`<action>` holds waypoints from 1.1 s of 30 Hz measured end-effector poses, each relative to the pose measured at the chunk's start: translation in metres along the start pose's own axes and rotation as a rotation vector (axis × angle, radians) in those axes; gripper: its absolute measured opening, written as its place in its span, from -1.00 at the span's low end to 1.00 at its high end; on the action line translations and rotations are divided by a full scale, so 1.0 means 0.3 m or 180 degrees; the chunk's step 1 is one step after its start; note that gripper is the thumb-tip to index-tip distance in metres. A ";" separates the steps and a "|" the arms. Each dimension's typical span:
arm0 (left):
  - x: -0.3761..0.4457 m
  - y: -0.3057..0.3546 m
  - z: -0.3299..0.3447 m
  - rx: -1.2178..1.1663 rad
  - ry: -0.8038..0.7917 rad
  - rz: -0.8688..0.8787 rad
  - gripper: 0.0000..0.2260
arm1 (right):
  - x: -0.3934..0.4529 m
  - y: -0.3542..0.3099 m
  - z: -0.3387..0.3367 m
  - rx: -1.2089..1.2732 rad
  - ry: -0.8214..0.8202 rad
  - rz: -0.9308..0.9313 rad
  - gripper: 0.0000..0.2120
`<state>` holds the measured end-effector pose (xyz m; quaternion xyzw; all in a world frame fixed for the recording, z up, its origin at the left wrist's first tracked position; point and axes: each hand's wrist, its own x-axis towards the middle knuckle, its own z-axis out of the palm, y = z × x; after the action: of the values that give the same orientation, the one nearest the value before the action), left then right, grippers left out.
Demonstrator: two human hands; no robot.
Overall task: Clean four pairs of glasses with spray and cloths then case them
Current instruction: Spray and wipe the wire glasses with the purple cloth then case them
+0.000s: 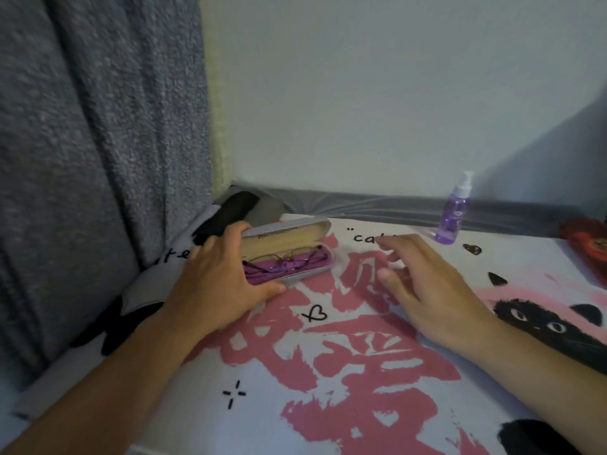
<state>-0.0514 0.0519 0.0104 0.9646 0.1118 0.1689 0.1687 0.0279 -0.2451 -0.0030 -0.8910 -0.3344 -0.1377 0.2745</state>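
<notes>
A grey curtain [98,142] hangs left of the cat-print cover [328,372]; a red object [584,238] lies far right.

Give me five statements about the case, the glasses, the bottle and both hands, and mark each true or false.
1. The glasses case is open. True.
2. The glasses lie on a purple cloth inside the case. True.
3. The right hand holds the spray bottle. False: it hovers with loose fingers and holds nothing; the bottle stands apart, further back.
4. The left hand has its grip on the case's left end. True.
5. The spray bottle lies on its side. False: it stands upright.
</notes>
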 end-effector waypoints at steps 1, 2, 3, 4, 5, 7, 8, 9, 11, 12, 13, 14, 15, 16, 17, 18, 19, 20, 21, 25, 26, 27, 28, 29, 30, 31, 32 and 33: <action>0.003 -0.025 -0.007 0.0200 0.0102 0.0079 0.02 | 0.002 -0.009 0.007 -0.0103 -0.0117 -0.0117 -0.49; 0.004 -0.040 -0.011 0.0324 0.0178 0.0176 0.01 | 0.005 -0.017 0.012 -0.0188 -0.0185 -0.0230 -0.50; 0.004 -0.051 -0.008 0.0349 0.0210 0.0235 0.01 | 0.010 -0.027 0.017 -0.0241 -0.0205 -0.0332 -0.53; 0.001 -0.055 -0.005 0.0292 0.0215 0.0260 0.01 | 0.017 -0.037 0.024 -0.0258 -0.0202 -0.0399 -0.58; -0.002 -0.057 0.001 0.0185 0.0199 0.0257 0.01 | 0.026 -0.048 0.033 -0.0241 -0.0173 -0.0430 -0.64; -0.007 -0.058 0.012 0.0009 0.0153 0.0260 0.01 | 0.062 -0.074 0.066 -0.0105 -0.0115 -0.0345 -0.77; -0.009 -0.057 0.015 -0.0033 0.0142 0.0279 0.00 | 0.090 -0.089 0.090 -0.0013 -0.0092 -0.0234 -0.82; -0.010 -0.057 0.017 -0.0071 0.0137 0.0304 0.00 | 0.123 -0.108 0.113 0.0073 -0.0083 -0.0086 -0.86; -0.013 -0.059 0.017 -0.0226 0.0082 0.0322 0.00 | 0.188 -0.142 0.153 0.0203 -0.0113 0.0260 -0.86; -0.015 -0.062 0.018 -0.0330 0.0054 0.0324 0.01 | 0.215 -0.154 0.168 0.0235 -0.0123 0.0413 -0.84; -0.017 -0.066 0.018 -0.0413 0.0044 0.0334 0.03 | 0.236 -0.163 0.177 0.0265 -0.0135 0.0558 -0.83; -0.017 -0.069 0.019 -0.0460 0.0044 0.0355 0.04 | 0.251 -0.167 0.179 0.0307 -0.0163 0.0707 -0.82; -0.016 -0.071 0.020 -0.0493 0.0041 0.0390 0.04 | 0.260 -0.169 0.176 0.0365 -0.0198 0.0839 -0.82; -0.016 -0.071 0.020 -0.0525 0.0025 0.0434 0.03 | 0.266 -0.168 0.173 0.0430 -0.0243 0.0939 -0.83; -0.015 -0.071 0.022 -0.0552 -0.0005 0.0485 0.02 | 0.273 -0.167 0.169 0.0501 -0.0290 0.0996 -0.83; -0.014 -0.071 0.023 -0.0571 -0.0038 0.0532 0.01 | 0.280 -0.166 0.166 0.0564 -0.0341 0.1026 -0.83; -0.012 -0.072 0.025 -0.0585 -0.0064 0.0568 0.00 | 0.286 -0.163 0.165 0.0623 -0.0389 0.1043 -0.82; -0.012 -0.071 0.025 -0.0605 -0.0073 0.0591 -0.02 | 0.290 -0.158 0.164 0.0704 -0.0410 0.1056 -0.80; -0.011 -0.071 0.026 -0.0629 -0.0073 0.0599 -0.03 | 0.291 -0.152 0.164 0.0829 -0.0388 0.1062 -0.78; -0.012 -0.071 0.024 -0.0679 -0.0111 0.0572 -0.05 | 0.269 -0.140 0.149 0.1467 -0.0138 0.1104 -0.82; -0.012 -0.071 0.023 -0.0687 -0.0109 0.0566 -0.04 | 0.260 -0.143 0.142 0.1575 -0.0004 0.1147 -0.83; -0.012 -0.070 0.022 -0.0700 -0.0108 0.0564 -0.03 | 0.249 -0.147 0.132 0.1681 0.0151 0.1209 -0.82; -0.013 -0.067 0.019 -0.0712 -0.0103 0.0559 -0.01 | 0.239 -0.152 0.118 0.1772 0.0285 0.1266 -0.82; -0.015 -0.065 0.018 -0.0722 -0.0100 0.0553 -0.01 | 0.230 -0.157 0.097 0.1833 0.0390 0.1288 -0.81; -0.017 -0.063 0.016 -0.0701 -0.0089 0.0562 -0.02 | 0.221 -0.159 0.070 0.1871 0.0466 0.1263 -0.82; -0.020 -0.062 0.016 -0.0634 -0.0047 0.0602 -0.06 | 0.213 -0.159 0.036 0.1894 0.0537 0.1194 -0.84; -0.023 -0.060 0.015 -0.0518 0.0046 0.0682 -0.12 | 0.204 -0.157 -0.003 0.1939 0.0640 0.1104 -0.84; -0.027 -0.056 0.011 -0.0403 0.0193 0.0784 -0.20 | 0.192 -0.154 -0.048 0.2014 0.0772 0.1026 -0.84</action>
<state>-0.0603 0.0641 -0.0009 0.9530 -0.0133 0.2241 0.2037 0.0384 -0.1944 0.0517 -0.7805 -0.1809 -0.0871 0.5920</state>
